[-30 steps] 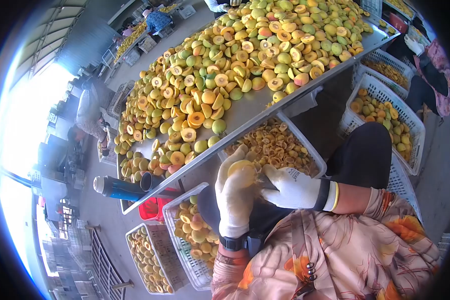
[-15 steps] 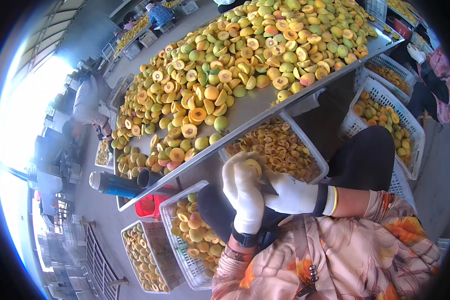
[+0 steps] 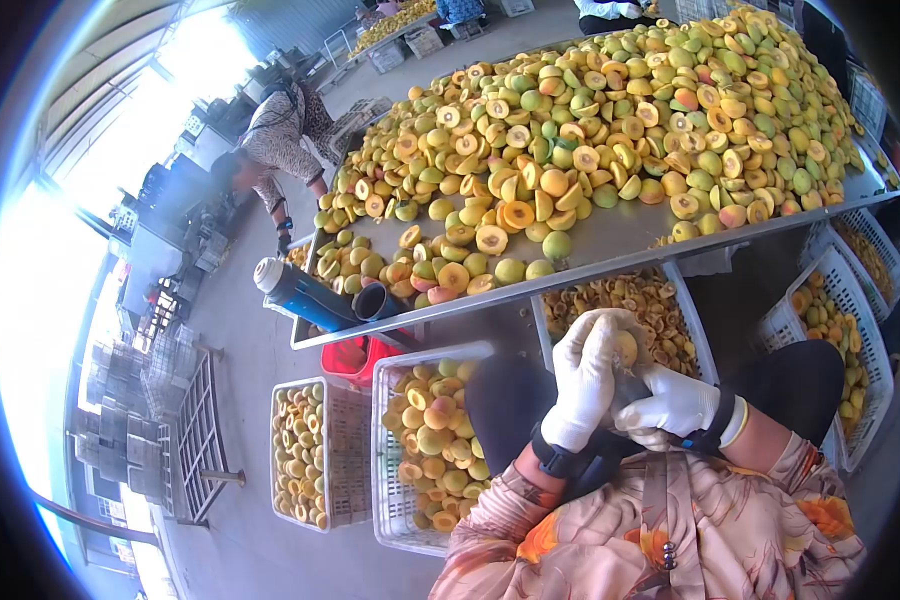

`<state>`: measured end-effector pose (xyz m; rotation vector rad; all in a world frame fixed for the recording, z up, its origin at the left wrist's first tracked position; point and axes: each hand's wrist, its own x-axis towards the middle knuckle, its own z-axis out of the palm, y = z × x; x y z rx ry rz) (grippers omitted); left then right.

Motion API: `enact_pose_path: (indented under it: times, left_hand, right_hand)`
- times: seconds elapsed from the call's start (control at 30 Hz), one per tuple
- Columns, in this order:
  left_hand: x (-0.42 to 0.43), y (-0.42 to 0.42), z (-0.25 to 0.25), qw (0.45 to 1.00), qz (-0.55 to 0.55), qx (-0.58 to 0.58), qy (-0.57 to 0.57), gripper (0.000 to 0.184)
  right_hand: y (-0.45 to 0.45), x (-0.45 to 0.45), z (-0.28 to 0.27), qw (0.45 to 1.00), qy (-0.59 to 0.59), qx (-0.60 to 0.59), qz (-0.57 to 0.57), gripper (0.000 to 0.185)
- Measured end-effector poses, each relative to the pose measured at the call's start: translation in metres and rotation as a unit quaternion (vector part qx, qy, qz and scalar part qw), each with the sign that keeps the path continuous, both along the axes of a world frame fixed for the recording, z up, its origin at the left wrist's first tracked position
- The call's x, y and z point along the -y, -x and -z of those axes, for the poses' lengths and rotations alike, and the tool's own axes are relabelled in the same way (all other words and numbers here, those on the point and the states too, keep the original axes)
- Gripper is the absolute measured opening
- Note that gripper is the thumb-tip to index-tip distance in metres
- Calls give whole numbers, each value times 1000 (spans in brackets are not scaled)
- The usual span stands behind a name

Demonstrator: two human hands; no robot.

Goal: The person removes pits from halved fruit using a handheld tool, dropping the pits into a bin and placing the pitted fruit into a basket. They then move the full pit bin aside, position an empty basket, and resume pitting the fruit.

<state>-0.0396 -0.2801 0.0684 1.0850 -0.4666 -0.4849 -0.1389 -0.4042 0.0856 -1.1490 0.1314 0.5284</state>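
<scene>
And here we are with a peach piece (image 3: 626, 348), held up in the left hand (image 3: 584, 372), just in front of the desk (image 3: 530, 284) and over the near part of the crate of brown scraps (image 3: 692, 318). The step in hand looks like close work on this one piece, both hands drawn in together. Any next move, I'd judge, calls for a steady left hold and small, careful motion from the right.

Its pale yellow side shows upward, towards the wearer; the cut face I can't make out. Near round in outline (fingers cover much of it), so there's no sure long axis to call.

Out to the hands now: the left, in a white glove, is curled narrow around the peach piece. The right hand (image 3: 682, 404), gloved too, is closed in just beside it, next to something dark and blurred; whether it grips that, I cannot tell.

Further out, a white crate (image 3: 410, 541) of peach halves stands left of the knees, a smaller crate (image 3: 348, 470) beside it. Up at the desk's corner, a blue thermos (image 3: 310, 300) leans slanted beside a dark cup (image 3: 374, 302), and a person (image 3: 278, 130) bends beyond, reaching down.
</scene>
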Motion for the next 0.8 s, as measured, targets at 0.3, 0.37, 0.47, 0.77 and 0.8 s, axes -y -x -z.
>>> enact_pose_path:
  times: [0.3,0.37,0.47,0.77,0.8]
  left_hand:
    - [4,2,-15,997,76,-21,9,49]
    - [7,3,-16,996,75,-56,-10,55]
    - [7,-9,-5,985,-52,135,-91,28]
    - [-166,-81,10,892,-248,98,-366,32]
    - [-181,-84,14,838,-228,157,-469,31]
  right_hand:
    - [1,16,15,960,-256,-42,-109,17]
    - [2,18,19,954,-279,-23,-109,17]
    - [-1,24,23,940,-319,-9,-120,17]
    - [0,58,91,942,334,25,30,38]
    - [0,56,85,947,320,-17,33,38]
